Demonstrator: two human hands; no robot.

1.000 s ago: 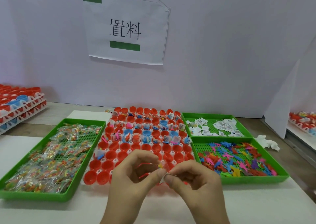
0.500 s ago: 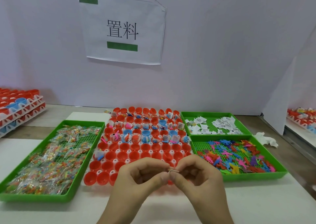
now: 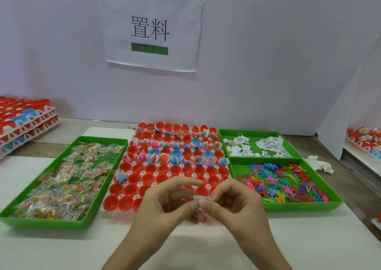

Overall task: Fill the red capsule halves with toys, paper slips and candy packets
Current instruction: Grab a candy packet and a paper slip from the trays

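Landmark: I used the white rack (image 3: 156,174) of red capsule halves (image 3: 132,178) at the bench (image 3: 41,249) centre; all places below are relative to it.
Left hand (image 3: 165,203): at the rack's near edge, raised above it, thumb and fingers curled and pinching one end of a paper slip (image 3: 203,199).
Right hand (image 3: 241,203): just beside the left one, also at the rack's near edge, thumb and forefinger pinching the other end of the same slip.
Paper slip: small, white, stretched between both hands over the rack's front row; I couldn't tell if it was folded.
Rack fill: I saw toys and slips sitting in the halves of the far rows; a few blue halves (image 3: 153,151) sat mixed in there.
Candy packets (image 3: 61,183): heaped in a green tray (image 3: 68,222) touching the rack's left side.
Loose slips (image 3: 268,143): in a smaller green tray (image 3: 259,132) at the rack's far right.
Toys (image 3: 278,179): coloured plastic figures in a third green tray (image 3: 299,206) at the rack's near right.
Spare racks (image 3: 24,121): stacked well left of the rack, at the wall.
Sign (image 3: 150,28): paper sheet on the wall behind the rack, printed 置料.
White crumpled scrap (image 3: 319,163): right of the rack, beyond the toy tray.
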